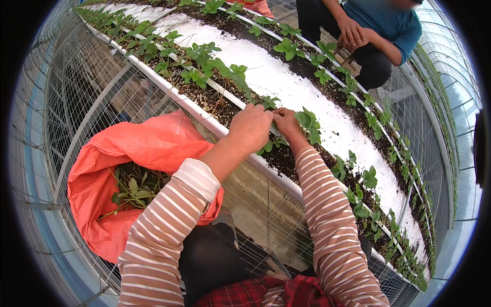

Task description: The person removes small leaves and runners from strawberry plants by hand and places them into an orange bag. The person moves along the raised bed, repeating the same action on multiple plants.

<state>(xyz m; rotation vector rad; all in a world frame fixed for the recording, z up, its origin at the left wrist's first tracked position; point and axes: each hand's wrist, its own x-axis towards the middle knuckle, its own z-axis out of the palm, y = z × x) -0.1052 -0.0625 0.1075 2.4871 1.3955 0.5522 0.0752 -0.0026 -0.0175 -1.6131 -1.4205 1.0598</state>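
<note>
Both my hands meet over a strawberry plant (pixel 271 102) in the near planting row, fingertips close together. My left hand (pixel 251 126) is curled, knuckles up, with its fingers closed on the plant. From the other side, my right hand (pixel 287 122) pinches at the same plant between thumb and fingers. The hands cover the exact part they hold. Larger strawberry leaves (pixel 310 124) rise just right of my right hand. Below my wrists, a few low leaves (pixel 268 146) lie over dark growing medium (pixel 282 159).
An orange-red woven sack (pixel 142 144) stands left of my left forearm, holding cut leaves and stems (pixel 134 186). White pipes (pixel 222 90) and a white-covered strip (pixel 268 73) run along the raised bed. Across it, a person (pixel 378 34) crouches with hands together. Wire mesh (pixel 268 207) lies below.
</note>
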